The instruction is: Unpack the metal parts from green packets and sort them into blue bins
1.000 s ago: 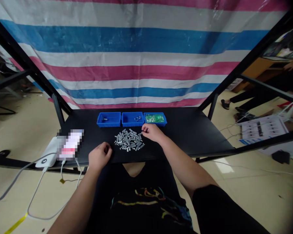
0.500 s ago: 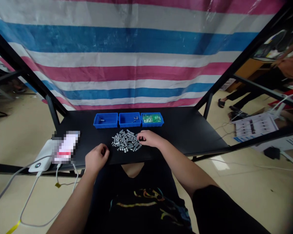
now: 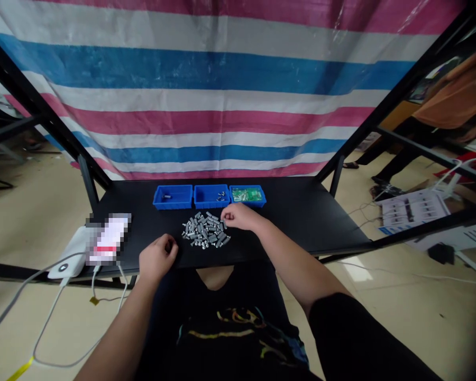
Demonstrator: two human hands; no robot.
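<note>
A pile of small grey metal parts and screws (image 3: 205, 230) lies on the black table (image 3: 301, 217). At the pile's upper right edge is my right hand (image 3: 240, 216), its fingers pinched together; what they hold, if anything, is too small to make out. My left hand (image 3: 158, 257) rests on the table left of the pile, fingers curled and closed, their inside hidden. Behind the pile stand three blue bins: the left bin (image 3: 173, 204) has a few metal parts, the middle bin (image 3: 211, 204) several small screws, and the right bin (image 3: 249, 203) green and silvery pieces.
A white power bank (image 3: 69, 259) with cables and a blurred-out phone (image 3: 110, 238) lie at the table's left. Black frame posts flank the table, and a striped sheet (image 3: 218, 121) hangs behind. At the right, a person (image 3: 448, 100) stands beyond the frame.
My right hand has moved slightly up and away from me, towards the right bin. Its fingers stay pinched. My left hand has not moved. The person at the right has shifted.
</note>
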